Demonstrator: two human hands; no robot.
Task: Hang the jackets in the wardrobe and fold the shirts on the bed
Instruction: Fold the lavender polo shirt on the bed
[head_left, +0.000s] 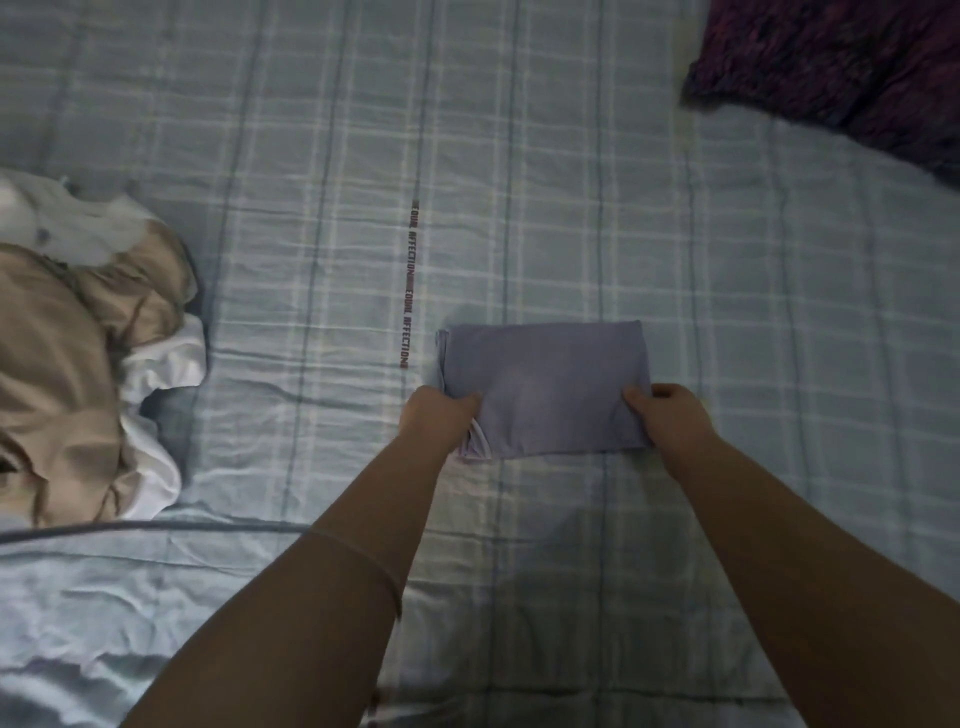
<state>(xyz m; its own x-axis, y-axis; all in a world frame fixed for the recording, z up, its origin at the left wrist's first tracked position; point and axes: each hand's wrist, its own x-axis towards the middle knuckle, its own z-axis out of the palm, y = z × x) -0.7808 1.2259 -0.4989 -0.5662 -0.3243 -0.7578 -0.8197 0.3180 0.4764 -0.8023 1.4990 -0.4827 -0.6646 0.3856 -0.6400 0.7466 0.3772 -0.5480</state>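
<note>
A lavender shirt (545, 387), folded into a small rectangle, lies flat on the light blue checked bed sheet (311, 208) right of centre. My left hand (441, 415) pinches the shirt's near left corner, thumb on top. At the near right corner, my right hand (670, 415) grips the fabric the same way. Both forearms reach in from the bottom of the view. A white inner edge shows at the shirt's lower left corner.
A crumpled heap of beige and white clothes (78, 364) lies at the left edge of the bed. A dark purple patterned cloth (841, 67) covers the far right corner. A blue piped seam (156, 527) runs across the sheet near the left.
</note>
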